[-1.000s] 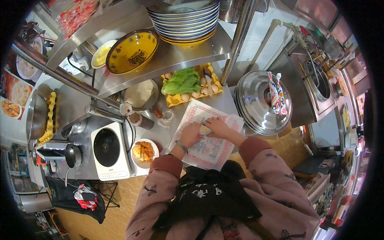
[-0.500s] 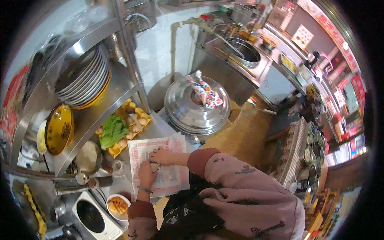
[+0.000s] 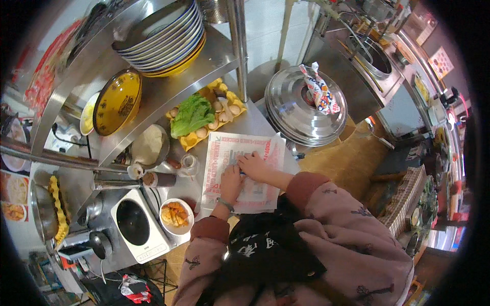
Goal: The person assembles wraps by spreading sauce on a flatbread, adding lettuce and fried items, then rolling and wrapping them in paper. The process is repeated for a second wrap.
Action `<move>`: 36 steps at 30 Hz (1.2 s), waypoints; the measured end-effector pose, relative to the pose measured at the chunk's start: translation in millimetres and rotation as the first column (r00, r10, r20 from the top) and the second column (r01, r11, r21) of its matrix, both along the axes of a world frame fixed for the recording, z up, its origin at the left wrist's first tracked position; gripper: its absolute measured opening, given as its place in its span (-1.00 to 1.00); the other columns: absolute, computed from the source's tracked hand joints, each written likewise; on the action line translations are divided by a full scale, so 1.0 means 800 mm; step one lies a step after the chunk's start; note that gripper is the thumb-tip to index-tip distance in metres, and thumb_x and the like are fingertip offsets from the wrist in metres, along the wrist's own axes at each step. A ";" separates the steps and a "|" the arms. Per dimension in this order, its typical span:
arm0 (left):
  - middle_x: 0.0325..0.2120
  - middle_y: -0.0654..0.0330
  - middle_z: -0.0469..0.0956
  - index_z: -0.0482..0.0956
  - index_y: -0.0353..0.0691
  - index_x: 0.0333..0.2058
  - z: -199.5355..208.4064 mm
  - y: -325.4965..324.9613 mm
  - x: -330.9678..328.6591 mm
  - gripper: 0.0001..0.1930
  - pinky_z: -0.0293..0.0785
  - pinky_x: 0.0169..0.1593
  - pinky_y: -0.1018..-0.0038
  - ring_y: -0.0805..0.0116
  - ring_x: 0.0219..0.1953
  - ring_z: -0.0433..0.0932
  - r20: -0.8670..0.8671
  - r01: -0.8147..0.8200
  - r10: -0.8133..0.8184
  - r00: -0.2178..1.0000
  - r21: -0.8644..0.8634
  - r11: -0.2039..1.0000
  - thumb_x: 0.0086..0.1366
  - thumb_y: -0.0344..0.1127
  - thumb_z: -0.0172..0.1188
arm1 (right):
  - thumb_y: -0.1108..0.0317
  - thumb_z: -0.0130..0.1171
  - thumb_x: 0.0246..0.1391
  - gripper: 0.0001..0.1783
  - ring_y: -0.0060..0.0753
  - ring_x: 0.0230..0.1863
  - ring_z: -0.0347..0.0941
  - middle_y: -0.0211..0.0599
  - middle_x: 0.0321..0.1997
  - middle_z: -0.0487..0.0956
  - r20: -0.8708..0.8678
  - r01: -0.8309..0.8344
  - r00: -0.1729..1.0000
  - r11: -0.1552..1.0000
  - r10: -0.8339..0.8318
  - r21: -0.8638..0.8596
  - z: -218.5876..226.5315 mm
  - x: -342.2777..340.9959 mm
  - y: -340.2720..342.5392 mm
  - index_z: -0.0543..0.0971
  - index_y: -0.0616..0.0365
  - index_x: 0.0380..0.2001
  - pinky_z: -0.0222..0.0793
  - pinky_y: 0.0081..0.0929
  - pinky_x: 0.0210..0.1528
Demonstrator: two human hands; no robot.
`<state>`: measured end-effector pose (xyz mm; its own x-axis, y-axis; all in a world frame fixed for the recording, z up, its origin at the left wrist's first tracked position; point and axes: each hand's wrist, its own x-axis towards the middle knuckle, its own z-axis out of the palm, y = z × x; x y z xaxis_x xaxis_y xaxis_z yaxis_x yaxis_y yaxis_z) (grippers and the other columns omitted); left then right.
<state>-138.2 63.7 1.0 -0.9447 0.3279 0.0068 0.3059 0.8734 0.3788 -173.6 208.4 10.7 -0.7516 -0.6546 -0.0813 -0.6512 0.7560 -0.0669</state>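
Note:
A stack of white printed paper sheets [image 3: 217, 153] with red and grey lettering lies on the steel counter. On its middle my left hand [image 3: 231, 183] rests palm down, its fingers pointing away from me and slightly bent. My right hand [image 3: 258, 167] reaches in from the right and lies on the same paper, fingers spread. Their fingertips almost meet, with a small dark-blue patch showing between them; what that is I cannot make out. Neither hand visibly lifts anything. Next to the stack are a small glass jar [image 3: 189, 166] and a white bowl of orange-red food [image 3: 176, 217].
Beyond the paper stands a yellow tray of eggs [image 3: 236, 108] with lettuce [image 3: 192, 117] on it. A large lidded metal pot [image 3: 286, 104] is at the far right. Steel shelving [image 3: 217, 53] with stacked plates [image 3: 166, 43] overhangs the left side, above a white cooker [image 3: 133, 222].
The view has swung, so the counter and shelf appear farther right and higher. Both hands remain on the paper stack, with small shifts of the fingers.

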 end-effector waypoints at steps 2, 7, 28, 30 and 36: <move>-0.30 0.13 0.38 0.34 -0.24 -0.20 0.002 0.005 0.009 -0.55 0.32 -0.17 0.27 0.16 -0.19 0.39 -0.105 -0.030 0.027 0.994 -0.030 0.999 -0.09 -0.29 0.27 | 0.32 0.15 -0.18 -0.53 -0.28 0.01 0.30 -0.31 0.08 0.34 -0.034 -0.048 0.998 0.999 0.048 0.012 -0.004 0.001 0.005 0.42 0.07 -0.09 0.16 -0.10 0.03; -0.26 0.11 0.38 0.32 -0.26 -0.09 0.009 0.011 0.019 -0.50 0.28 -0.13 0.22 0.16 -0.14 0.36 -0.054 -0.026 0.021 0.998 -0.081 0.996 0.01 -0.15 0.19 | 0.21 0.25 -0.27 -0.37 -0.26 0.10 0.23 -0.27 0.11 0.32 -0.179 -0.073 0.983 0.989 0.049 -0.127 -0.015 0.008 0.016 0.37 0.08 -0.03 0.05 0.02 0.14; 0.06 0.02 0.26 0.20 0.22 0.17 0.027 0.030 -0.011 -0.38 0.28 -0.03 0.07 -0.02 -0.05 0.33 0.077 0.195 -0.193 0.978 -0.032 0.980 0.07 -0.17 0.07 | 0.27 0.15 -0.13 -0.79 -0.24 -0.08 0.38 -0.32 -0.25 0.45 0.060 0.274 0.960 0.962 -0.273 -0.006 0.006 -0.077 0.135 0.55 -0.03 -0.33 0.05 0.10 0.12; 0.03 0.01 0.29 0.23 0.20 0.16 0.026 0.033 -0.009 -0.41 0.31 -0.07 0.10 -0.02 -0.09 0.36 -0.003 0.183 -0.184 0.983 -0.046 0.982 0.08 -0.17 0.05 | 0.24 0.17 -0.16 -0.81 -0.24 -0.14 0.43 -0.28 -0.30 0.50 0.090 0.311 0.946 0.950 -0.311 0.010 0.018 -0.080 0.139 0.57 -0.01 -0.39 0.17 -0.01 0.05; 0.01 0.05 0.30 0.33 0.06 0.06 0.019 0.037 -0.007 -0.52 0.22 -0.02 0.05 0.02 0.07 0.26 0.008 0.110 -0.112 0.994 0.099 0.989 0.10 -0.22 0.03 | 0.25 0.21 -0.22 -0.77 -0.12 -0.43 0.51 -0.10 -0.52 0.56 0.481 0.610 0.768 0.712 -0.424 -0.346 0.057 -0.057 0.111 0.57 0.17 -0.50 0.40 -0.27 -0.36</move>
